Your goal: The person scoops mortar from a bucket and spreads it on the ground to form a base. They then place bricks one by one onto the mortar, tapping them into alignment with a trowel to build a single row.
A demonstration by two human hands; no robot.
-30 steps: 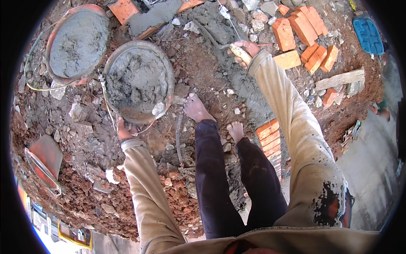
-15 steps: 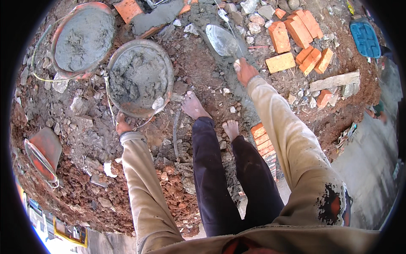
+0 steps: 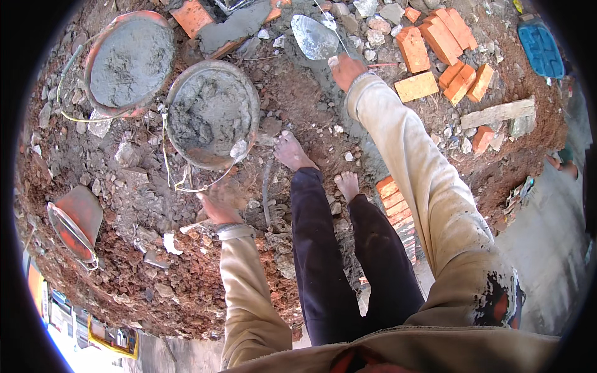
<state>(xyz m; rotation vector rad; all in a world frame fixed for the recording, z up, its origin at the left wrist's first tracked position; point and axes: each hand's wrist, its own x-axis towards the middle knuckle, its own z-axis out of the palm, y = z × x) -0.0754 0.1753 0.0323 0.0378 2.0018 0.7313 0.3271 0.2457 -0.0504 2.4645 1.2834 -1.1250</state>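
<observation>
One change: pulling left hand from bucket of wet cement, just below handle; too blurry for telling grip. Holding trowel tight in right hand, reaching farther over gray strip. Likely leaving bucket alone.

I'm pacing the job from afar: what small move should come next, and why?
Probably draw the trowel along the grey mortar strip to level it: the right hand grips the trowel, its blade is over that strip, and loose bricks lie close by.
</observation>
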